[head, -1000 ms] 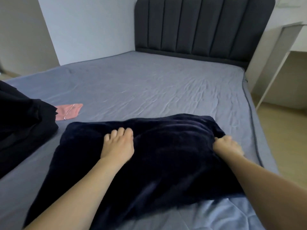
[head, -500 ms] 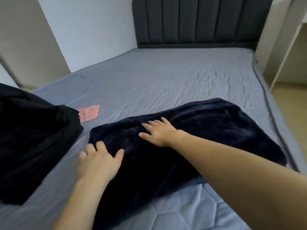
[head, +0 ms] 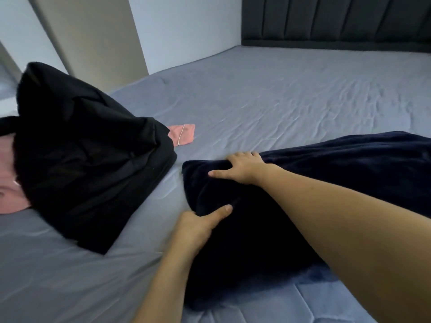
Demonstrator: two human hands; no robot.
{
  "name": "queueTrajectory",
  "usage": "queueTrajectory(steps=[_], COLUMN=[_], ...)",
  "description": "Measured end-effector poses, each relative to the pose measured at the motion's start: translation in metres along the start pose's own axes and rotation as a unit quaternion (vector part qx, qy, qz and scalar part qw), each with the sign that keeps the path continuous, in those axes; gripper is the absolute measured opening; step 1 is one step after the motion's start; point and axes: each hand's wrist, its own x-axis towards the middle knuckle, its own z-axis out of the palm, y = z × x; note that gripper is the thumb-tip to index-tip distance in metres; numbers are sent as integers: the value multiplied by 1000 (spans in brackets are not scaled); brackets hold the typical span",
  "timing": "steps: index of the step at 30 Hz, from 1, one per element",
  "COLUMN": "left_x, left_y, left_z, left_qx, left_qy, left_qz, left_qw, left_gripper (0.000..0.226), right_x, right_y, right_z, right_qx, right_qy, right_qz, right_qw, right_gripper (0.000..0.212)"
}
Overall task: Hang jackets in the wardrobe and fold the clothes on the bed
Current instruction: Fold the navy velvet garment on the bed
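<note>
Both hands are on the left end of the navy garment (head: 338, 183): the left hand (head: 198, 226) pinches its near left corner, thumb on top, while the right hand (head: 245, 167) curls over the far left edge. The garment's long axis runs rightward along the bed (head: 279, 94), so I'd expect the fold to carry that way. A black jacket (head: 81, 155) lies just left.

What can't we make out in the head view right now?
- Left hand: its fingers go under the navy garment, so the grip is unclear.
- Right hand: fingertips curl over the garment's far edge, out of sight.
- Navy garment: cut off by the right frame edge; type unclear.
- Black garment: too dark to identify; covers part of the pink item.
</note>
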Motion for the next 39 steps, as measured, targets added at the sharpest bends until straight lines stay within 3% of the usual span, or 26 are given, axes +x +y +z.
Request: queueTrajectory(steps=[5, 9, 12, 15, 19, 22, 28, 31, 33, 36, 39], left_x=[-5, -40, -69, -94, -118, -133, -143, -138, -144, -177, -222], left_y=[2, 10, 12, 19, 58, 111, 187, 230, 273, 344, 404], left_z=[-3, -19, -30, -33, -39, -64, -112, -127, -138, -153, -159], left_qx=[-14, -67, -99, -107, -103, -83, 69, 93, 140, 271, 358], left_qy=[-15, -109, -191, -235, -286, -288, -115, 24, 128, 239, 274], left_qz=[5, -14, -68, -92, -65, -36, -7, 89, 188, 306, 383], left_qw=[1000, 992, 974, 962, 951, 953, 991, 991, 964, 881, 806], left_gripper=[44, 35, 40, 30, 35, 30, 27, 40, 32, 17, 12], right_x=[-4, -38, -69, -97, -136, -158, -168, -156, -149, -157, -181], right_y=[-5, -18, -28, -31, -40, -48, -72, -82, -87, -84, -73], right_z=[-41, -71, -88, -110, -160, -206, -253, -274, -307, -366, -404], right_qx=[63, 71, 23, 99, 203, 262, 370, 455, 517, 595, 675], right_qy=[-132, -200, -179, -185, -181, -132, 3, 106, 178, 236, 243], right_qz=[-2, 33, 54, 59, 100, 112, 100, 95, 67, 20, -50], right_qw=[989, 977, 982, 976, 957, 949, 924, 879, 834, 768, 695], right_gripper=[80, 51, 53, 54, 19, 14, 12, 18, 25, 37, 18])
